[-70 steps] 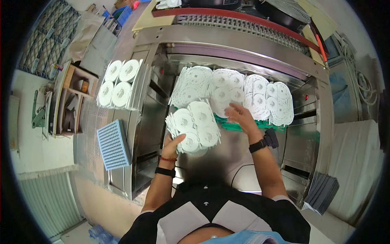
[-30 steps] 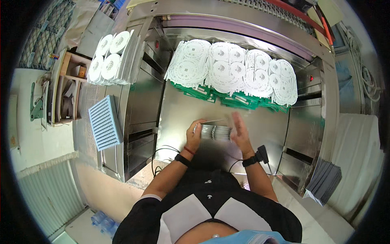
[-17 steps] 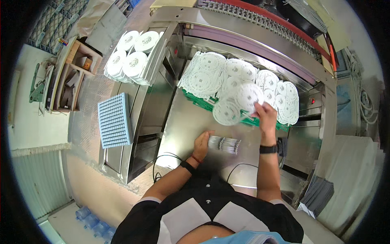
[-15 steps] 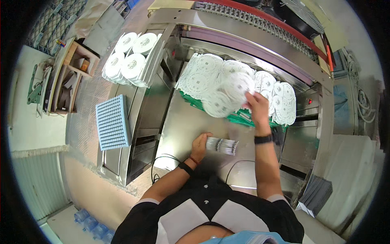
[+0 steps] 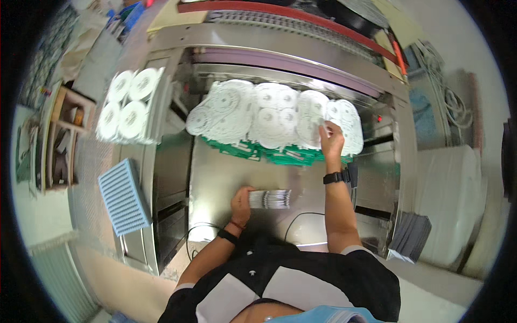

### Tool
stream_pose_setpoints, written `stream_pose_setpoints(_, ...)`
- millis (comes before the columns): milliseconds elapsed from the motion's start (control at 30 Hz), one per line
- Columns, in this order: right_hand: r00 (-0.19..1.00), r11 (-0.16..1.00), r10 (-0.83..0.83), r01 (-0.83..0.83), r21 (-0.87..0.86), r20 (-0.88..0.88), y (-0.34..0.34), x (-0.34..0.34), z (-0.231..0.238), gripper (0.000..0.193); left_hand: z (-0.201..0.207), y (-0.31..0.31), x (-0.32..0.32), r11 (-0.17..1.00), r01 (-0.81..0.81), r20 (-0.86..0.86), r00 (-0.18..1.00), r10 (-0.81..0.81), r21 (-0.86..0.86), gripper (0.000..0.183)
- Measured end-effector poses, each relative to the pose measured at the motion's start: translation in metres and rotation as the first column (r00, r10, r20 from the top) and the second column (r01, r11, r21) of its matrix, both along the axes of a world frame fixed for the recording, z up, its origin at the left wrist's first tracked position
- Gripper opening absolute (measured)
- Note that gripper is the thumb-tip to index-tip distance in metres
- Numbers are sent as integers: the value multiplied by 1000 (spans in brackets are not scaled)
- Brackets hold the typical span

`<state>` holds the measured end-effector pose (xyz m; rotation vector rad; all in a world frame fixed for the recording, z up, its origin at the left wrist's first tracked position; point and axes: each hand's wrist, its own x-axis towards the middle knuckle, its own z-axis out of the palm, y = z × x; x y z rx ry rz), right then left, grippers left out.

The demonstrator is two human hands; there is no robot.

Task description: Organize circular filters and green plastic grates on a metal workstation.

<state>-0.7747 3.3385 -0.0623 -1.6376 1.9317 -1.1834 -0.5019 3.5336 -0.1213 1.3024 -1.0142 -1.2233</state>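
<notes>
My left hand (image 5: 242, 205) is closed round the left end of a short stack of thin silver-grey pieces (image 5: 271, 199), held low over the metal worktop (image 5: 226, 175). Farther off, my right hand (image 5: 331, 141) reaches over piles of thin white panels marked with round discs. Its fingers are pinched at the right edge of a white panel (image 5: 309, 121) on the third pile from the left; the fingertips are slightly blurred. Other white panels (image 5: 223, 107) lie to the left, and one more pile (image 5: 350, 126) is just right of the hand. Green layers (image 5: 291, 155) show beneath the piles.
A metal frame with a roller chain (image 5: 258, 22) spans the far side. At the left stand stacked white disc panels (image 5: 131, 119) and a light-blue ridged tray (image 5: 123, 196). Dark grey sheets (image 5: 412, 234) lie at the right. A black cable (image 5: 188, 242) loops near my left forearm.
The view has shifted. My right hand has released the white panel it was holding up, which now lies among the left piles, and has moved right to another pile. My left hand keeps its stack.
</notes>
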Motion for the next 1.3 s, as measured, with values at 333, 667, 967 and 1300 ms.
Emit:
stream_pose_setpoints(333,764,859,-415,508,66,-494,-12,-115,5,70,8,-6,-5,999,-38,-19,999,38,26,35)
stream_pose_setpoints(667,938,896,-310,342,282,-155,-33,-173,-32,33,7,-4,-2,996,-57,-43,997,59,62,36)
stream_pose_setpoints(967,913,890,-389,340,304,119,-19,-185,-15,33,11,-4,-1,997,-57,-6,998,57,45,35)
stream_pose_setpoints(1300,938,899,-287,333,285,-192,-22,-182,-23,35,13,-3,-2,998,-37,-31,999,39,52,35)
